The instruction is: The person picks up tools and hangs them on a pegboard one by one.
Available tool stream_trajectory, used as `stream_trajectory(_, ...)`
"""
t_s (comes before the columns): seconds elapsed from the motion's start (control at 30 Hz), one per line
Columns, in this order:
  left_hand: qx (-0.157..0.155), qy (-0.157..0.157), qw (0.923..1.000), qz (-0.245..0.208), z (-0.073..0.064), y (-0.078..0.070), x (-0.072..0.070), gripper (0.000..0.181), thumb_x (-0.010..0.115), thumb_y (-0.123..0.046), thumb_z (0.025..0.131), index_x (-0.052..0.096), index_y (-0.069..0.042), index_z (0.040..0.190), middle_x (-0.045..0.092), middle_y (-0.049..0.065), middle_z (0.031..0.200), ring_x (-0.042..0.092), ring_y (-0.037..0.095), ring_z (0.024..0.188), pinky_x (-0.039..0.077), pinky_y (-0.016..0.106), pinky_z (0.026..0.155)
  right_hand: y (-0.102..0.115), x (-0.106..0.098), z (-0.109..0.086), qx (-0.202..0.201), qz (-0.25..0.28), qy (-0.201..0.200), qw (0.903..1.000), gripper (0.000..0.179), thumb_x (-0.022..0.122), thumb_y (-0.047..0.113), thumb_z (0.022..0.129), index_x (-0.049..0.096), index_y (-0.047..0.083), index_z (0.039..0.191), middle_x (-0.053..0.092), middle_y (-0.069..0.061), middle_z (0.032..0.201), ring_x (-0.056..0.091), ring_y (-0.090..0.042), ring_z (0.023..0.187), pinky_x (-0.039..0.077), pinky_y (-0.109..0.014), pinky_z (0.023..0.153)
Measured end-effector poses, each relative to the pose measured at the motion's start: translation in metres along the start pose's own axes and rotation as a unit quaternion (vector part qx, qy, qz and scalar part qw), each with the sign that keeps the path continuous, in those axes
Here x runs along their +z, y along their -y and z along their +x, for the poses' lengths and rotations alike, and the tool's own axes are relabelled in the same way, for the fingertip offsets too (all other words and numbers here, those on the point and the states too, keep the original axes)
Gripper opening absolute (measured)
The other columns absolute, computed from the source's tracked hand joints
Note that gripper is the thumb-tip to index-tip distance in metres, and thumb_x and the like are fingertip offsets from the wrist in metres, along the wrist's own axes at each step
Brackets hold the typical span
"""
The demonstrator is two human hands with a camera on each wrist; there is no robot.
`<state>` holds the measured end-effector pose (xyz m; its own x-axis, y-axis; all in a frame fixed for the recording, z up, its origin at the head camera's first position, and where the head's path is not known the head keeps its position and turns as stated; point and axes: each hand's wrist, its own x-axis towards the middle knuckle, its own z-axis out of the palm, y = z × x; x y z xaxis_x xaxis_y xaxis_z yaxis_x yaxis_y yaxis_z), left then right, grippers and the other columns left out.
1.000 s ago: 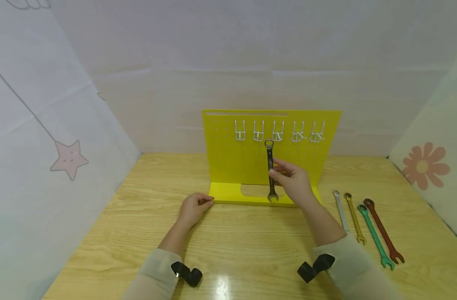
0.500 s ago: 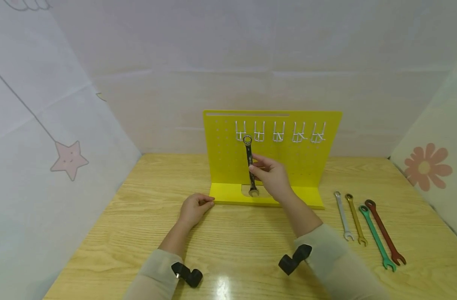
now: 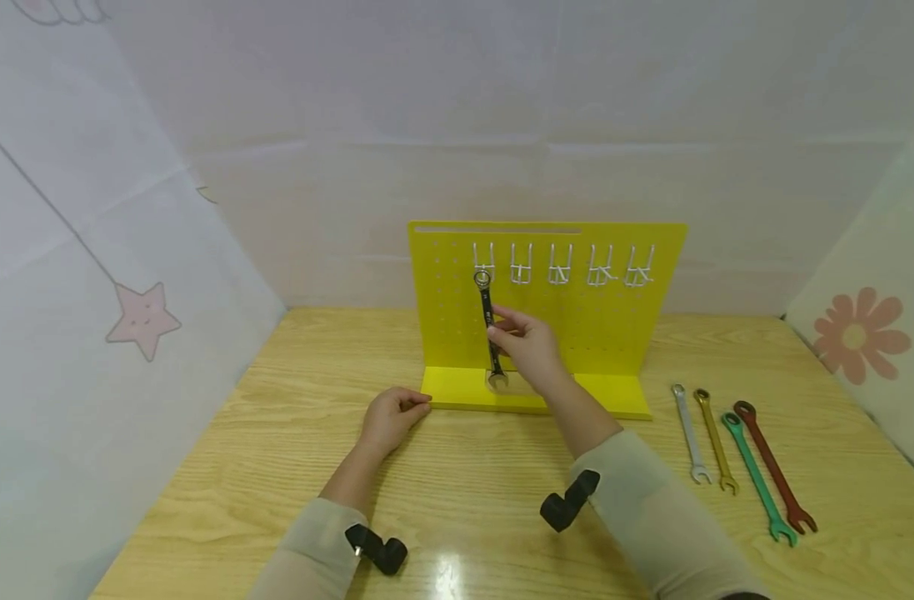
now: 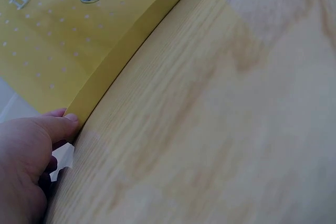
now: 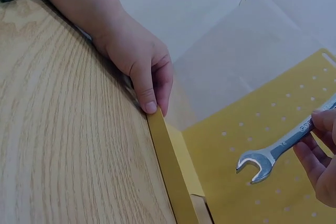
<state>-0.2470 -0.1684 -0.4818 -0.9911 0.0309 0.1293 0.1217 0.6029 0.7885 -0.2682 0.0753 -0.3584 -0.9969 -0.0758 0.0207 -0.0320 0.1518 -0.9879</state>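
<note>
My right hand (image 3: pixel 530 346) pinches a silver combination wrench (image 3: pixel 490 321) around mid-shank, box end up and open end down. In the head view the box end overlaps the foot of the leftmost wire hook (image 3: pixel 484 257) on a yellow pegboard stand (image 3: pixel 599 333). The open jaw of the wrench (image 5: pixel 257 165) shows well in the right wrist view, with thumb and fingers on the shank. At the stand's front left corner, my left hand (image 3: pixel 387 418) grips the base edge between thumb and fingers, as the left wrist view confirms with the thumb (image 4: pixel 65 124) on it.
Right of the stand lie a silver wrench (image 3: pixel 691 433), a gold wrench (image 3: pixel 716 442), a green wrench (image 3: pixel 760 479) and a red wrench (image 3: pixel 775 467) on the wooden table (image 3: pixel 464 475). Several more wire hooks (image 3: pixel 560 265) line the board. A pale cloth (image 3: pixel 367 208) hangs behind.
My right hand has carried the wrench leftward along the board, from before the middle hooks to the leftmost one. The left hand stays at the stand's corner.
</note>
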Motion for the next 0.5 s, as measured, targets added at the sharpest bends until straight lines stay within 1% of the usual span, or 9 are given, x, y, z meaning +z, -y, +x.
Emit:
stream_trajectory(0.17,0.000,-0.002,1.0000,0.003,0.000,0.001,-0.002,0.012,0.073,-0.016,0.088,0.078,-0.012,0.098,0.071,0.006,0.104,0.063,0.024,0.098,0.050,0.041,0.087,-0.002,0.004,0.010,0.013,0.002,-0.010,0.9999,0.040,0.065,0.015,0.095,0.061,0.020,0.135,0.062,-0.011,0.116,0.064,-0.021,0.100,0.057,-0.031,0.087)
stream_trajectory(0.33,-0.001,-0.003,1.0000,0.007,-0.001,0.000,-0.004,0.012,0.073,-0.016,0.088,0.078,-0.012,0.098,0.071,0.007,0.104,0.063,0.024,0.098,0.051,0.042,0.088,-0.003,0.007,0.020,0.023,0.007,-0.015,0.9996,0.040,0.064,0.016,0.096,0.060,0.020,0.136,0.061,-0.011,0.117,0.063,-0.021,0.101,0.056,-0.032,0.089)
stream_trajectory(0.5,-0.009,0.002,1.0000,0.002,-0.003,0.000,-0.004,0.012,0.073,-0.017,0.089,0.077,-0.012,0.099,0.070,0.006,0.105,0.063,0.023,0.099,0.051,0.042,0.088,-0.004,0.008,0.026,0.027,0.009,-0.018,0.9994,0.040,0.063,0.015,0.096,0.060,0.020,0.136,0.062,-0.012,0.118,0.062,-0.020,0.099,0.055,-0.034,0.091)
